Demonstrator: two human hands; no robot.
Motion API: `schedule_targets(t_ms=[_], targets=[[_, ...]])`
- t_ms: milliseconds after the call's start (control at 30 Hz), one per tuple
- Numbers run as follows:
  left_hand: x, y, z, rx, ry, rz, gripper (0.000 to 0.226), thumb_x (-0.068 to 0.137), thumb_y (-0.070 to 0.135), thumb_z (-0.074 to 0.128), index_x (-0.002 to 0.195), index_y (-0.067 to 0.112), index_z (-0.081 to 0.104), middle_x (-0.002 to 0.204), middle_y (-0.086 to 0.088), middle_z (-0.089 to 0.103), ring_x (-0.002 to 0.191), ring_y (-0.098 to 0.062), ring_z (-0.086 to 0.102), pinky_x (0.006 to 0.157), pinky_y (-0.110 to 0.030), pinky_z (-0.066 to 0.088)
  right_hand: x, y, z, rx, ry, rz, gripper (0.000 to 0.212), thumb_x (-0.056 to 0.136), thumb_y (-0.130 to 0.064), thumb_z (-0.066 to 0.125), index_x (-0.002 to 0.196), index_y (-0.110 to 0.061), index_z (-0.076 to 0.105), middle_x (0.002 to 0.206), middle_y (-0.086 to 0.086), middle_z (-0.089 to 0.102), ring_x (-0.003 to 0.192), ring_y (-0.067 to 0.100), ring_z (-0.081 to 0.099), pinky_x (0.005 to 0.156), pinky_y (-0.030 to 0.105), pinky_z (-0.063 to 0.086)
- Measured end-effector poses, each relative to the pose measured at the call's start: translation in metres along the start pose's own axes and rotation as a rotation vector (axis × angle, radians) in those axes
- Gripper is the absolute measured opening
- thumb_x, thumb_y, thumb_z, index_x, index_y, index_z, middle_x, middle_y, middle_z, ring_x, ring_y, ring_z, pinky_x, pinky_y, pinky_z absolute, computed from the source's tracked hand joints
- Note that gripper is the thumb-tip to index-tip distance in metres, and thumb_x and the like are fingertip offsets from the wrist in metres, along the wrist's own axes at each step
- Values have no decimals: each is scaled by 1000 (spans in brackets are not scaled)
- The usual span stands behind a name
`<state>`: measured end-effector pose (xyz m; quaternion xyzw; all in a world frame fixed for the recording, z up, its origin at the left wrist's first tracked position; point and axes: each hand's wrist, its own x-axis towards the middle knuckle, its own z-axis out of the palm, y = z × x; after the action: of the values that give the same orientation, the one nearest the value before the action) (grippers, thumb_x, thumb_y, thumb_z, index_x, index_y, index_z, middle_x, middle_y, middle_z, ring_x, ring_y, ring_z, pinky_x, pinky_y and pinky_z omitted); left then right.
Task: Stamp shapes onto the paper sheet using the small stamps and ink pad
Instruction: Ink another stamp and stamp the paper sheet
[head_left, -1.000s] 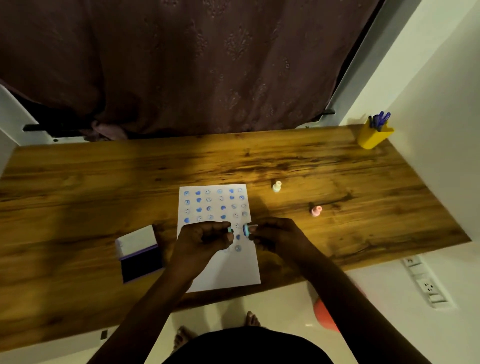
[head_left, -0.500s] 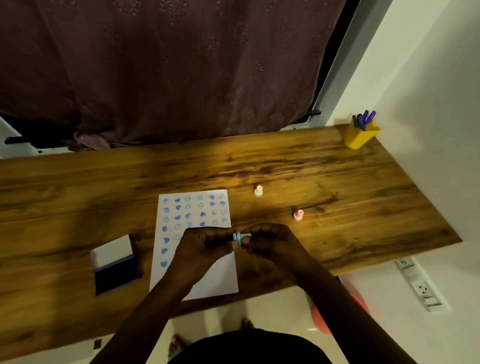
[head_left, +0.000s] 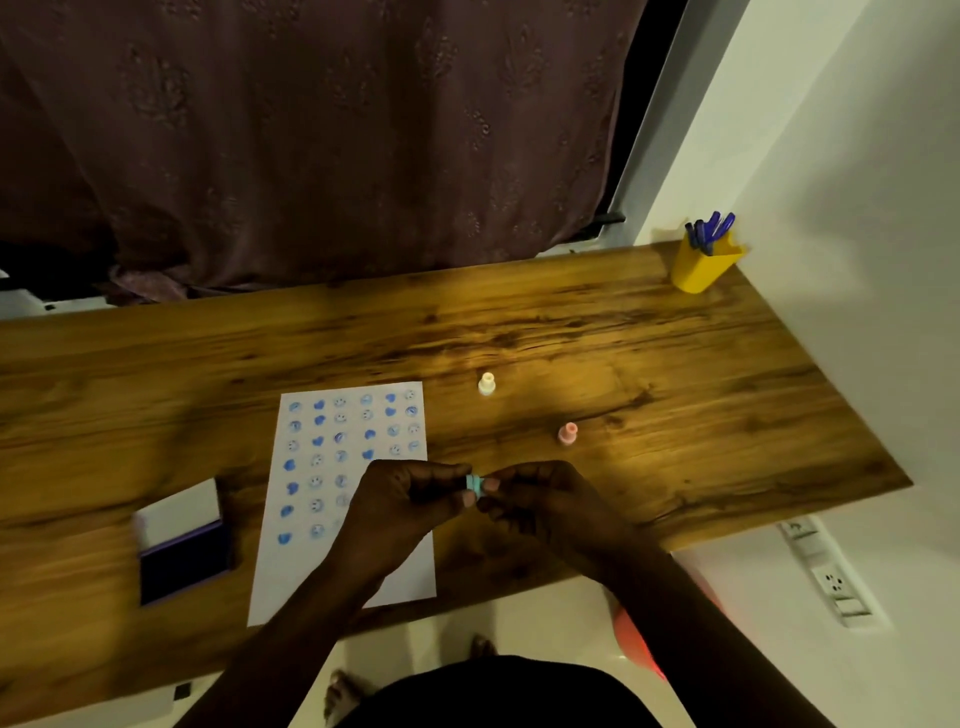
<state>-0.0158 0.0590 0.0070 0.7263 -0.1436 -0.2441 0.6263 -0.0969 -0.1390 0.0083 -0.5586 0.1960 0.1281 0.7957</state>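
A white paper sheet (head_left: 306, 566) lies on the wooden desk (head_left: 675, 374), its upper part covered in rows of blue hearts and smiley prints. My left hand (head_left: 405, 504) and my right hand (head_left: 540, 504) meet just above the sheet's right edge, both pinching a small light-blue stamp (head_left: 474, 483) between their fingertips. Left of the sheet sits the open ink pad (head_left: 182, 561), dark pad below, white lid above. A cream stamp (head_left: 487, 384) and a pink stamp (head_left: 568, 433) stand upright on the desk to the right of the sheet.
A yellow pen holder (head_left: 701, 267) with blue pens stands in the far right corner by the white wall. A dark curtain hangs behind the desk. A wall socket strip (head_left: 826, 571) is below the desk's right end. My feet and the floor show under the near edge.
The two light-blue pieces held apart in my hands a second ago are now pushed together into one. The view has shifted right, so everything sits further left.
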Motion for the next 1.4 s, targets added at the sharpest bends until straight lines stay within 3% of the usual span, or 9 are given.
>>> schedule_targets(t_ms=[167, 300, 467, 600, 700, 833, 1100, 1300, 1400], targets=[[3, -5, 18, 14, 25, -52, 33, 77, 8, 87, 103, 27, 83, 103, 7, 83, 103, -11, 77, 98, -45, 59, -3, -3, -16, 50, -15, 58, 41, 87, -25, 78, 116, 3, 72, 102, 22, 72, 88, 29, 69, 75, 35, 56], [7, -8, 33, 50, -7, -60, 33, 76, 11, 88, 102, 30, 83, 103, 9, 82, 104, -10, 76, 102, -48, 57, -6, -2, -31, 11, -15, 69, 38, 91, -30, 76, 115, -2, 74, 98, 20, 73, 82, 26, 69, 66, 28, 56], [16, -13, 50, 65, -69, -53, 47, 64, 37, 87, 110, 37, 77, 116, 8, 79, 115, -14, 72, 107, -49, 53, -7, 6, -52, -62, 75, 29, 35, 84, -34, 82, 106, -7, 78, 97, 19, 76, 80, 23, 71, 67, 29, 55], [33, -22, 57, 42, -117, -133, 61, 73, 3, 88, 118, 38, 67, 124, 7, 74, 119, -16, 70, 107, -53, 53, -1, 2, -76, -448, 286, -44, 25, 85, -38, 81, 92, -14, 80, 78, 12, 76, 67, 13, 68, 63, 27, 51], [42, -24, 57, 32, -99, -184, 56, 75, 4, 88, 115, 38, 67, 127, 1, 73, 121, -22, 68, 107, -55, 51, 8, 1, -95, -987, 501, -131, 24, 85, -40, 79, 94, -17, 78, 82, -7, 74, 74, 6, 66, 66, 20, 45], [43, -28, 54, 45, -47, -179, 39, 78, 4, 85, 107, 27, 73, 117, -1, 77, 112, -22, 73, 106, -54, 52, 22, 8, -110, -1170, 578, -177, 17, 87, -33, 74, 95, -18, 74, 94, 1, 76, 84, 18, 71, 65, 20, 43], [37, -33, 46, 98, 18, -171, 33, 78, 11, 87, 101, 34, 79, 107, 12, 81, 104, -8, 75, 105, -50, 55, 34, 14, -111, -1223, 557, -168, 20, 89, -34, 69, 99, -16, 71, 100, 4, 72, 91, 22, 70, 75, 36, 57], [37, -30, 49, 78, 40, -184, 32, 78, 11, 87, 101, 32, 79, 106, 10, 81, 104, -10, 76, 105, -50, 55, 32, 11, -114, -1221, 553, -153, 37, 87, -39, 74, 115, -15, 71, 107, 7, 74, 99, 25, 70, 81, 32, 54], [36, -28, 48, 56, 61, -189, 31, 79, 9, 86, 103, 27, 79, 105, 7, 82, 102, -9, 76, 103, -46, 56, 31, -2, -114, -1181, 626, -219, 47, 84, -50, 77, 114, -14, 72, 98, 6, 75, 89, 20, 72, 74, 26, 52]])
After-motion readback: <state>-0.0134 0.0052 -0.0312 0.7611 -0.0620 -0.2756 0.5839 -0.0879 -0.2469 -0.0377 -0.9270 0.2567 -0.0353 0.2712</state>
